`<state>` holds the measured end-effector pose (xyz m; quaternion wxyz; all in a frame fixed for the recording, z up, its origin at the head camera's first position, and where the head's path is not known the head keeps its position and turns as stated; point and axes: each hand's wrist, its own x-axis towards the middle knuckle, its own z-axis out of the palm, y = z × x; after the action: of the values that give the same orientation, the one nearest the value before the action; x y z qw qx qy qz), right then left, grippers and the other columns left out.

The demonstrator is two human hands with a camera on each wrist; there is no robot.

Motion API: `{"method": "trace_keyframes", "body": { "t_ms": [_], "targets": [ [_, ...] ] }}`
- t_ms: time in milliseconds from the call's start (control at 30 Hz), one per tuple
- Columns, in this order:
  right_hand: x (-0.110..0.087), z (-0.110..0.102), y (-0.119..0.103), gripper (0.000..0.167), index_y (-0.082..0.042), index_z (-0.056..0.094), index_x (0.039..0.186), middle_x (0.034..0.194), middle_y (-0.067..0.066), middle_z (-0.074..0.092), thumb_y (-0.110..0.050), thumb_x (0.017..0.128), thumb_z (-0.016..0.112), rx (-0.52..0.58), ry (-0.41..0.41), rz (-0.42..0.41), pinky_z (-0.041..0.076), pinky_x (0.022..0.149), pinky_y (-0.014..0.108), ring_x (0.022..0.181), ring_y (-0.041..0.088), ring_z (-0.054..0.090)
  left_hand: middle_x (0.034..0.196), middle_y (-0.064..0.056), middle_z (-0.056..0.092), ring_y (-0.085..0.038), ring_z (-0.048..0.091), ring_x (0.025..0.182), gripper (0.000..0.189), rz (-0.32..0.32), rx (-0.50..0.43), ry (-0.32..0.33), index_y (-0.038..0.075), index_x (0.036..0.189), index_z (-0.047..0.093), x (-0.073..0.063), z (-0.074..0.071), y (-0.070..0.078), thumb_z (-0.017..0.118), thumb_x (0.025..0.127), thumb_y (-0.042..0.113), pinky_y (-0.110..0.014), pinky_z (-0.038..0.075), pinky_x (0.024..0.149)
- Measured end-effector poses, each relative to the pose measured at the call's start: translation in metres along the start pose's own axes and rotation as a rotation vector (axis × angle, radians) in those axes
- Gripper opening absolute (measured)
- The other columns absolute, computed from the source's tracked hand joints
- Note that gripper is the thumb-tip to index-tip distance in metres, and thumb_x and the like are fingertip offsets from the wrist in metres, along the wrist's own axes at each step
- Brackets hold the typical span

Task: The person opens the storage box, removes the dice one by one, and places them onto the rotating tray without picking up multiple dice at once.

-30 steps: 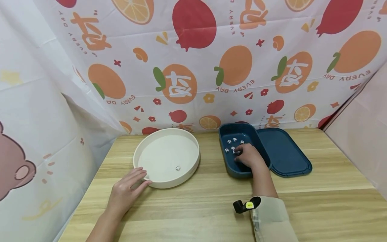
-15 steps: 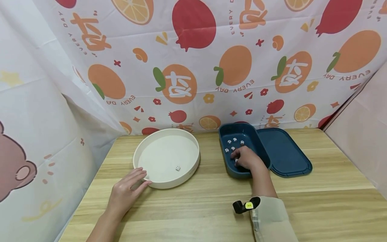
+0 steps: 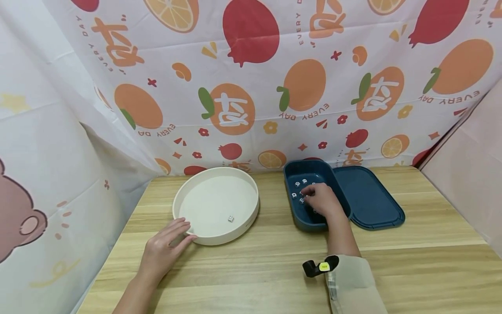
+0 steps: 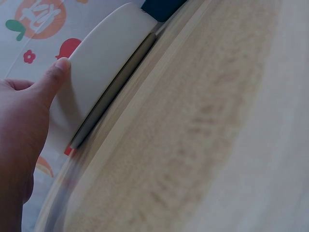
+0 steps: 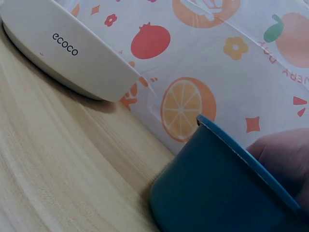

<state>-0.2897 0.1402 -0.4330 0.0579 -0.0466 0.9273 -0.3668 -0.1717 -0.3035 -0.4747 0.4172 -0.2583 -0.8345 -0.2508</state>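
Observation:
My left hand (image 3: 166,244) holds the near-left rim of a round cream tray (image 3: 184,192). Its fingertips lie over the rim, and in the left wrist view the thumb (image 4: 59,70) presses the outer wall. A single white die (image 3: 231,219) lies in this tray. My right hand (image 3: 322,200) reaches down into a deep blue box (image 3: 303,220), fingers bent among several small white dice (image 3: 297,184). One die (image 3: 302,200) sits close to its fingertips; whether anything is pinched is hidden. The box wall (image 5: 207,183) covers most of that hand in the right wrist view.
A flat blue lid (image 3: 368,198) lies on the wooden table (image 3: 251,270), right beside the box. Behind the table hangs a fruit-print cloth (image 3: 266,100). A black wrist camera (image 3: 319,266) is strapped at the right sleeve.
Inside the box my right hand has shifted slightly, first nearer and then farther back, and dice near its fingers have moved. My left hand and the tray stay in place.

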Motion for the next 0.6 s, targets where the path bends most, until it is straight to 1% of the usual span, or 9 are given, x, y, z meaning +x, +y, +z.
{"method": "trace_keyframes", "body": {
  "t_ms": [67, 167, 267, 367, 467, 600],
  "targets": [
    [-0.001, -0.001, -0.003, 0.022, -0.013, 0.073, 0.115, 0.117, 0.010, 0.066, -0.017, 0.097, 0.060, 0.019, 0.043, -0.015, 0.057, 0.082, 0.040, 0.094, 0.025, 0.059, 0.100, -0.011, 0.076, -0.027, 0.070, 0.100, 0.041, 0.001, -0.001, 0.002, 0.005, 0.094, 0.078, 0.000, 0.000, 0.000, 0.073, 0.085, 0.045, -0.008, 0.041, 0.106],
    [-0.003, -0.003, -0.010, 0.023, -0.012, 0.073, 0.114, 0.119, 0.010, 0.066, -0.018, 0.097, 0.059, 0.043, 0.115, -0.053, 0.058, 0.082, 0.041, 0.094, 0.025, 0.060, 0.100, -0.011, 0.076, -0.027, 0.070, 0.100, 0.044, 0.001, -0.002, 0.005, 0.004, 0.093, 0.078, 0.000, 0.001, 0.000, 0.071, 0.086, 0.047, -0.008, 0.041, 0.106],
    [-0.006, -0.004, -0.020, 0.023, -0.011, 0.075, 0.112, 0.117, 0.009, 0.067, -0.017, 0.097, 0.058, 0.070, 0.190, -0.093, 0.058, 0.085, 0.041, 0.096, 0.025, 0.058, 0.100, -0.011, 0.076, -0.027, 0.070, 0.099, 0.044, 0.002, -0.001, 0.004, 0.005, 0.093, 0.078, 0.000, 0.000, 0.000, 0.070, 0.087, 0.048, -0.008, 0.041, 0.106],
    [-0.010, -0.004, -0.030, 0.020, -0.010, 0.075, 0.108, 0.114, 0.007, 0.067, -0.016, 0.096, 0.060, 0.109, 0.252, -0.124, 0.059, 0.082, 0.039, 0.094, 0.026, 0.058, 0.100, -0.010, 0.076, -0.028, 0.070, 0.099, 0.043, 0.001, -0.003, 0.002, 0.005, 0.094, 0.078, 0.000, 0.000, 0.000, 0.071, 0.086, 0.047, -0.008, 0.041, 0.105],
    [-0.013, -0.003, -0.041, 0.017, -0.010, 0.075, 0.106, 0.112, 0.006, 0.068, -0.016, 0.094, 0.064, 0.149, 0.296, -0.146, 0.060, 0.081, 0.039, 0.093, 0.024, 0.061, 0.100, -0.010, 0.076, -0.028, 0.070, 0.099, 0.041, 0.000, -0.005, 0.000, 0.005, 0.094, 0.078, 0.000, 0.000, -0.001, 0.073, 0.085, 0.045, -0.007, 0.040, 0.105],
    [-0.017, 0.001, -0.055, 0.018, -0.010, 0.075, 0.108, 0.111, 0.006, 0.069, -0.014, 0.092, 0.070, 0.196, 0.318, -0.168, 0.062, 0.081, 0.039, 0.093, 0.022, 0.065, 0.100, -0.009, 0.076, -0.028, 0.070, 0.099, 0.040, -0.001, -0.004, 0.000, 0.006, 0.094, 0.078, 0.000, 0.000, -0.001, 0.074, 0.084, 0.044, -0.007, 0.040, 0.105]
  ]
}}
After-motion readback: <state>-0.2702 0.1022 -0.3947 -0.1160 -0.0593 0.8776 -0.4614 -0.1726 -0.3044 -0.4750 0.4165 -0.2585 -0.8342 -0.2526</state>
